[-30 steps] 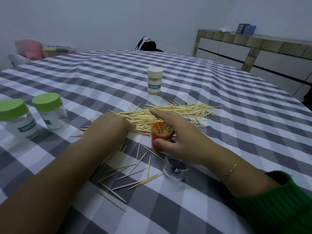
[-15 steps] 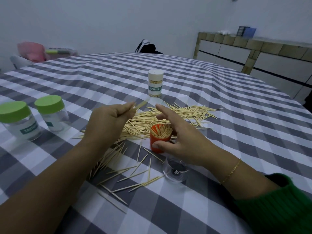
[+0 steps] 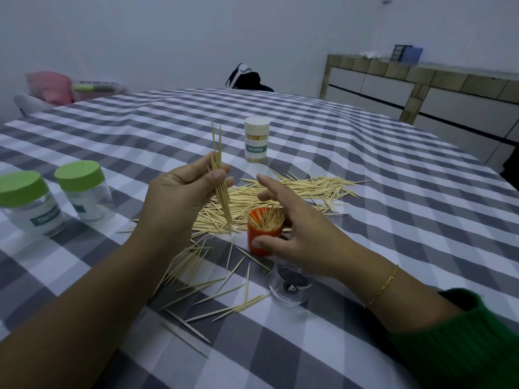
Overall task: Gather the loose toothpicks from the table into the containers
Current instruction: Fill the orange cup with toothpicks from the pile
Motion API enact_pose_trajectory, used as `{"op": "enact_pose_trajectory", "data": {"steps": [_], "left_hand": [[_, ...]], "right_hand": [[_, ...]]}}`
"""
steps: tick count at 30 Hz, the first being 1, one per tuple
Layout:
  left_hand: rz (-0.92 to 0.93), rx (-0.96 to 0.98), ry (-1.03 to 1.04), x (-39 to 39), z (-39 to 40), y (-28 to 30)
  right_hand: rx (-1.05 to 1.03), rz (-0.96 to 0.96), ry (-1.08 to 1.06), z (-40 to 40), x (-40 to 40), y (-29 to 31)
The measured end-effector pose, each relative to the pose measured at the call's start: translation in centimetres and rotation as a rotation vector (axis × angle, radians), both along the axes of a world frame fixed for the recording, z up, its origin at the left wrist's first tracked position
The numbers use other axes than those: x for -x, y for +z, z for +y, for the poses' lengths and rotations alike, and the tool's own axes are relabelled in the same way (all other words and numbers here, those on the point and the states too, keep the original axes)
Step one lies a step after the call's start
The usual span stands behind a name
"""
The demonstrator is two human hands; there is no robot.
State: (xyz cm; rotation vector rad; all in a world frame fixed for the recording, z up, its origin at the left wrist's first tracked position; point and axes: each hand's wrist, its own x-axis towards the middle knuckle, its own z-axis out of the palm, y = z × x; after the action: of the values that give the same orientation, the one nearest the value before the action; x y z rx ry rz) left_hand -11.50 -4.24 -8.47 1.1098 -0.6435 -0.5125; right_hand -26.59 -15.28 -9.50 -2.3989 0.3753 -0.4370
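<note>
Checked table (image 3: 365, 153): our raised left hand (image 3: 179, 203) pinches an upright toothpick bundle (image 3: 220, 186) above the loose toothpicks (image 3: 295, 186), while our right hand (image 3: 297, 231) grips the orange container (image 3: 262, 242).

Left hand (image 3: 179, 197) is raised above the worktop (image 3: 393, 220), pinching a small bundle of toothpicks (image 3: 220, 178) near upright between thumb and fingers. Right hand (image 3: 297, 234) holds the open orange container (image 3: 264, 231), thumb on its near wall, index finger extended over it; container already packed with picks. Loose toothpick pile (image 3: 295, 189) lies behind and left of it, more scattered picks (image 3: 213, 279) nearer the camera. Clear cap (image 3: 290, 284), probably the container's lid, sits just beside the right wrist. Two green-lidded jars (image 3: 56, 197) stand far left, a white-capped toothpick tube (image 3: 256, 140) upright beyond the pile.
</note>
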Motion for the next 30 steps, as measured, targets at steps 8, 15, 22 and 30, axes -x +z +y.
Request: {"op": "enact_pose_trajectory", "data": {"steps": [8,15,22,30], "left_hand": [[0.173,0.134,-0.04,0.6,0.0,0.6],[0.271,0.171,-0.137,2.2,-0.5,0.3],[0.164,0.059,-0.167,2.8,-0.7,-0.6],[0.034,-0.128,-0.269,3.4,-0.4,-1.1]], "right_hand": [[0.001,0.001,0.001,0.0,0.1,0.0],[0.014,-0.009,0.003,0.0,0.0,-0.1],[0.008,-0.023,0.015,0.0,-0.1,-0.1],[-0.008,-0.046,0.033,0.0,0.0,-0.1]]}}
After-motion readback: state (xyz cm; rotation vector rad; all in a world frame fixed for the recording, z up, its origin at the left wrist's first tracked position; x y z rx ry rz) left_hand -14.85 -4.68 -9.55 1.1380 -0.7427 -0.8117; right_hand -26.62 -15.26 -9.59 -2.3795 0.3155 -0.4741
